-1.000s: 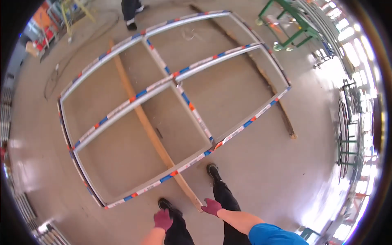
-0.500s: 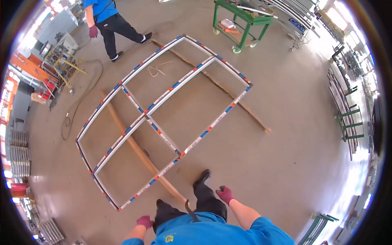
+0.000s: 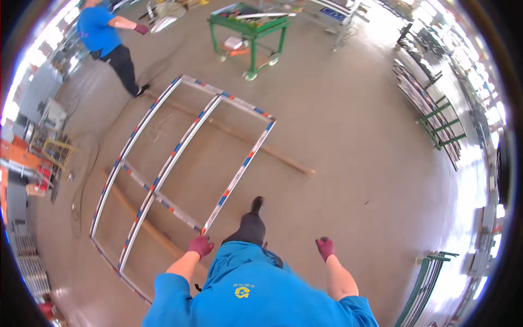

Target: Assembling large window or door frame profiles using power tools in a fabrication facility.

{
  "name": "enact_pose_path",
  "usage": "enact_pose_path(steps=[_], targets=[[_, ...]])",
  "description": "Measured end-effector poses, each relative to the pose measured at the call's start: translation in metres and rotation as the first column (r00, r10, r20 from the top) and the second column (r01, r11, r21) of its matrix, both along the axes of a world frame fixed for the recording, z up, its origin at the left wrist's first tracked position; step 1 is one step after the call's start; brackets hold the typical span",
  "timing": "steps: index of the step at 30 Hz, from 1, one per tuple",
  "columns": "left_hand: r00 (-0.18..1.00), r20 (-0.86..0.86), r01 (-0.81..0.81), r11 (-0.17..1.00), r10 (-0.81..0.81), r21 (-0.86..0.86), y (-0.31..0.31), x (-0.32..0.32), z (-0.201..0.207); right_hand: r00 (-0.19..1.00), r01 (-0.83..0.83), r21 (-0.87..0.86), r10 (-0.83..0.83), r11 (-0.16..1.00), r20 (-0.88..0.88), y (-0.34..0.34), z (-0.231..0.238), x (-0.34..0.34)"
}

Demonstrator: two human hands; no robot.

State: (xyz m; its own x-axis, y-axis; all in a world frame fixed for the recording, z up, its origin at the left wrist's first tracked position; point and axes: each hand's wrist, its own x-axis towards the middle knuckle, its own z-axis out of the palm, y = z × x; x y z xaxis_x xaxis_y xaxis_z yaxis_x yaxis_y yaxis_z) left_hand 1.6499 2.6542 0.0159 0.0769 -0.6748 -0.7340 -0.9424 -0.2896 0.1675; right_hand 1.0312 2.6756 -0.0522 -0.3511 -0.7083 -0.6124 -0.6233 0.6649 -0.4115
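A large window-like frame (image 3: pixel 238 177) of pale bars, wrapped in red, white and blue tape, lies to my front left. Crossing bars divide it into several panes' worth of openings. My left hand (image 3: pixel 201 246), in a dark red glove, hangs with curled fingers close to the frame's near corner in the view; it seems to hold nothing. Out to the right, over bare floor, my right hand (image 3: pixel 325 248) wears the same kind of glove, its fingers curled in and nothing visible in them. One dark shoe (image 3: pixel 257 204) is stepped forward beside the frame.
Two wooden beams (image 3: pixel 289 159) lie under the frame, one jutting right. A co-worker (image 3: pixel 101 30) in blue stands far left. A green wheeled cart (image 3: pixel 250 27) is ahead, racks of long bars (image 3: pixel 436 120) stand right, and a hose (image 3: pixel 79 191) runs along the left floor.
I have stepped forward along the frame's right side, so it sits further left in view. My hands have swung forward. The co-worker has shifted left in view, one arm now stretched out.
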Motion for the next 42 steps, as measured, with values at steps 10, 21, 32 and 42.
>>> enact_pose_path(steps=[10,21,32,42], targets=[[0.922,-0.084,0.375,0.821,-0.378,0.43,-0.226,-0.16,-0.129,0.82,0.428,0.301,-0.506,0.853,0.268,-0.02,0.022,-0.105],[0.953,-0.047,0.294,0.95,-0.3,-0.108,-0.636,-0.423,-0.12,0.798,0.464,0.444,-0.579,0.767,0.168,-0.106,-0.155,-0.283],[0.957,-0.173,0.269,0.94,-0.235,0.21,-0.689,-0.587,-0.09,0.786,0.609,-0.243,-0.532,0.755,0.316,-0.535,-0.158,-0.631],[0.991,-0.04,0.136,0.936,-0.131,0.324,-0.812,-0.667,-0.166,0.831,0.504,-0.05,-0.467,0.863,0.303,-0.68,-0.206,-0.736]])
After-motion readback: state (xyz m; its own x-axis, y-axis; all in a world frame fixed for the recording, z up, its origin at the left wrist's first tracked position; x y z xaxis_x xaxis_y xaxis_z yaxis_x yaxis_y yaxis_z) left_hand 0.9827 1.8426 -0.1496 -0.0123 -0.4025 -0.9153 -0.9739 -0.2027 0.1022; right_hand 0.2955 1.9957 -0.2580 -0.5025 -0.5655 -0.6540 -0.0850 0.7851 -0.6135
